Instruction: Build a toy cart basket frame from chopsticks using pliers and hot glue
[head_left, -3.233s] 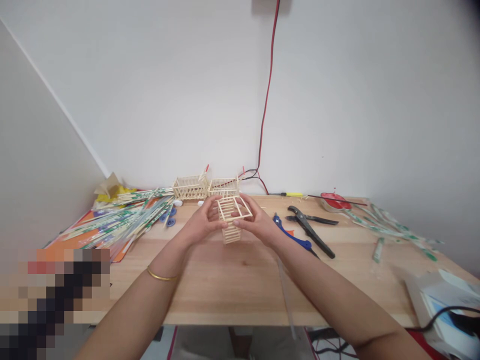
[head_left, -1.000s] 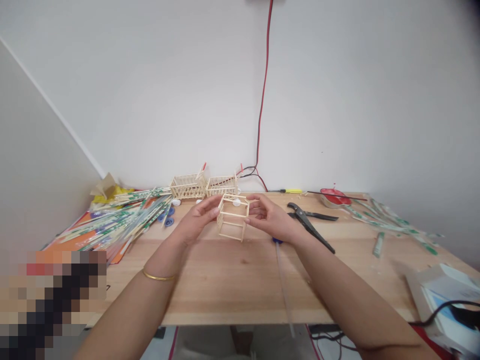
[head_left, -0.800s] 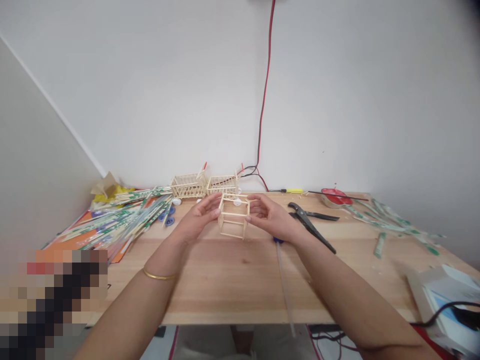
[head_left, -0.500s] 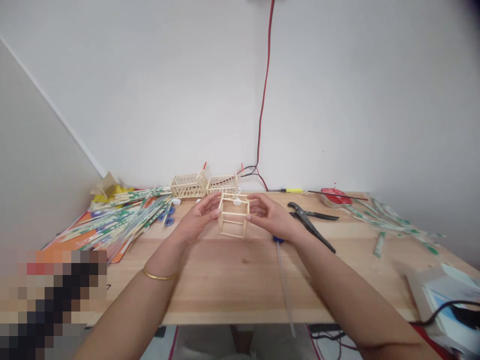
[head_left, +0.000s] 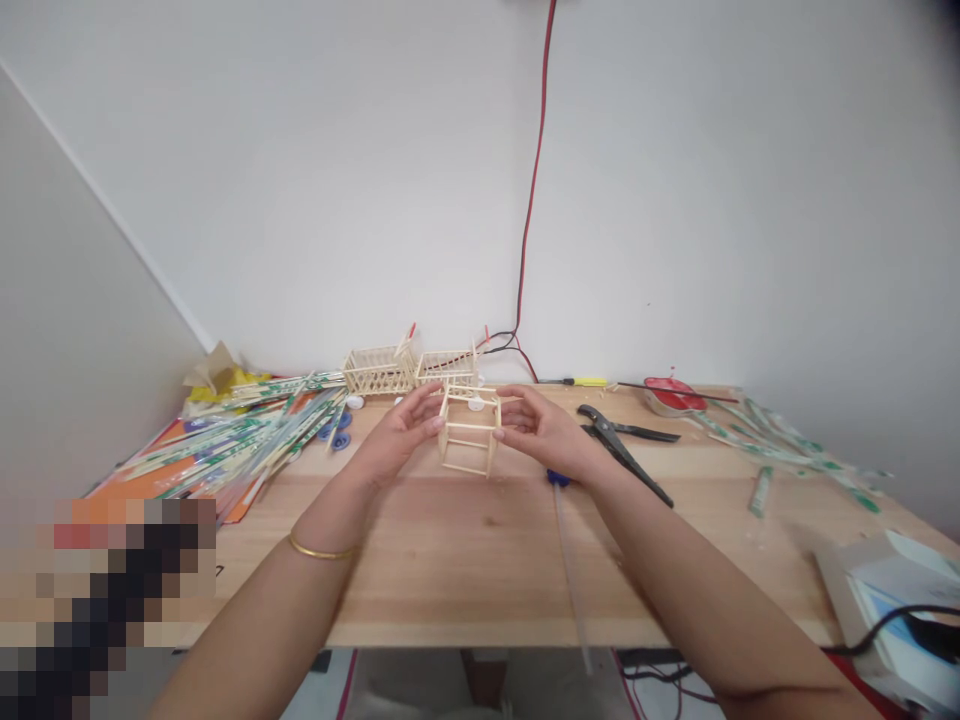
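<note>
Over the middle of the wooden bench (head_left: 450, 570), a small box-shaped frame of pale sticks (head_left: 471, 427) sits between two hands. The left hand (head_left: 395, 437) grips its left side between thumb and fingers; the right hand (head_left: 544, 436) pinches its right side likewise. Behind stand two slatted stick boxes (head_left: 379, 383); black-handled pliers (head_left: 628, 455) lie to the right, wrapped sticks (head_left: 247, 440) to the left.
</note>
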